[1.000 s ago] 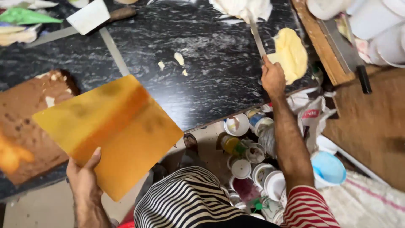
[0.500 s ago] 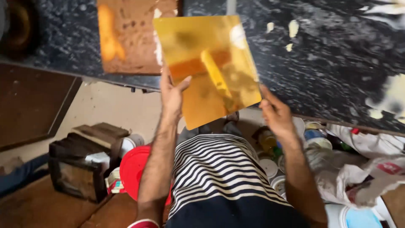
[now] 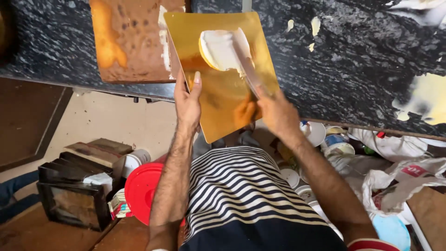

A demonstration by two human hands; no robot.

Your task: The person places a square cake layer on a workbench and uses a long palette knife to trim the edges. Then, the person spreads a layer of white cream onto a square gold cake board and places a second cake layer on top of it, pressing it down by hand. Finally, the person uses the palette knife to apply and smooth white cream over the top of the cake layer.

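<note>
Square gold cake board (image 3: 223,83), held out over the front edge of the black speckled stone counter (image 3: 353,69).

We grip its left edge with our left hand (image 3: 188,102), thumb on top, and its far side overlaps the counter. Our right hand (image 3: 274,114) is closed around a long metal palette knife (image 3: 246,60), whose blade presses a dab of white cream (image 3: 218,49) onto the board. Just left, on the counter's front edge, lies a brown cream-smeared board (image 3: 130,42).
</note>
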